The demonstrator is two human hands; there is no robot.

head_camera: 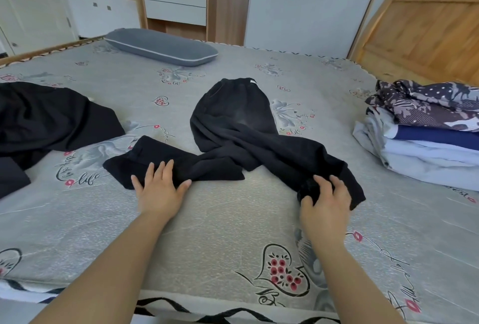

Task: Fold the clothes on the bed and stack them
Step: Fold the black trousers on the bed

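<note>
Already a stack of folded clothes (427, 137) is built, while black trousers (233, 126), legs crossed, are pressed under the flat left hand (159, 189) and pinched at one cuff by the right hand (328, 202), with another black garment (46, 119) left unfolded.

You see one wide head view, looking forward and down across the bed (233, 220), close over both forearms.

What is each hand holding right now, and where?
The right hand grips the trousers at the right leg's hem. The left hand only presses flat on the left leg, holding nothing.
</note>
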